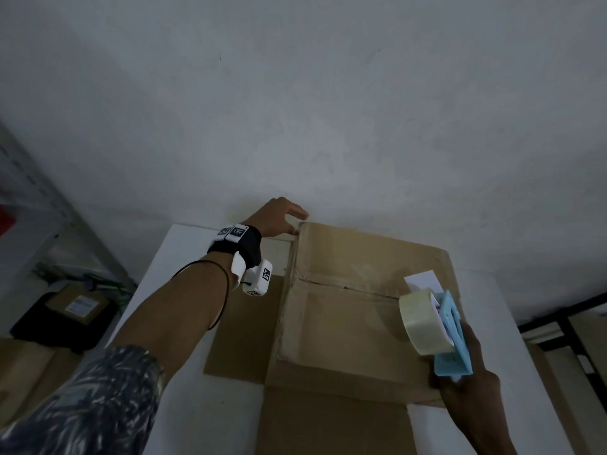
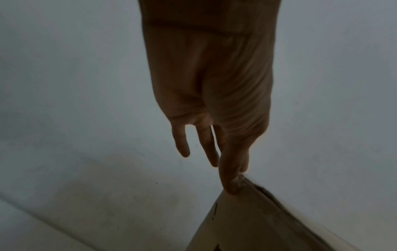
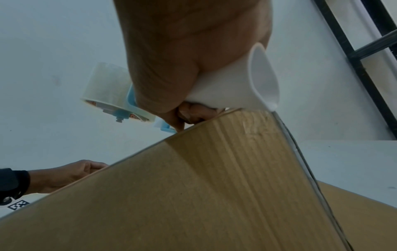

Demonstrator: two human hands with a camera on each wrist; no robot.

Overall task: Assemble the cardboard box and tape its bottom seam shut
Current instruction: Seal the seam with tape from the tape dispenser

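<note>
- Head view: white table against a plain grey wall, dim light. Cardboard box sits on it w/ bottom flaps folded shut and facing up; centre seam runs left-right across the top, looks glossy, so maybe already taped, can't be sure.
- My left hand is at the far-left corner of the box, fingers relaxed, steadying it. My right hand grips the blue tape dispenser over the box's right edge, clear roll toward the seam's right end.
- Step, as I read it: taping the seam. Next move calls for laying the dispenser flat on the seam's end, then one straight pull w/ the left hand bracing.
- Left wrist view: shows what head view can't, my fingertips touching the box corner, other fingers straight & free, nothing held.
- Right wrist view: shows the box's side wall and my fingers curled tight round the dispenser's white handle; seam itself is hidden here.
</note>
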